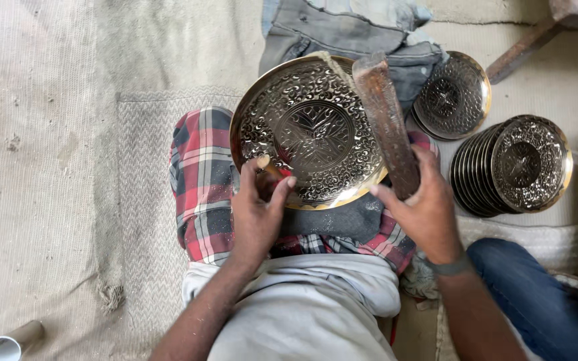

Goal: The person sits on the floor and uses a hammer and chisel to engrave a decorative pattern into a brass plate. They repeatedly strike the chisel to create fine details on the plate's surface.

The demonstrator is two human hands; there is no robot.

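The engraved brass plate [312, 130] rests tilted on my lap, over the checkered cloth [202, 187]. My left hand [257, 214] pinches a small punch [267, 166] against its lower rim, fingers closed around it. My right hand [426, 210] grips a worn wooden mallet [386, 124] lying across the plate's right side. 1 stack of finished plates [513, 166] stands on the floor mat [48, 167] to my right.

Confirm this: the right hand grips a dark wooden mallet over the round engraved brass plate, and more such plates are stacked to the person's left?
Not quite. In the head view, the stacked engraved brass plates lie to the person's right. The right hand does grip the dark wooden mallet over the round engraved brass plate.
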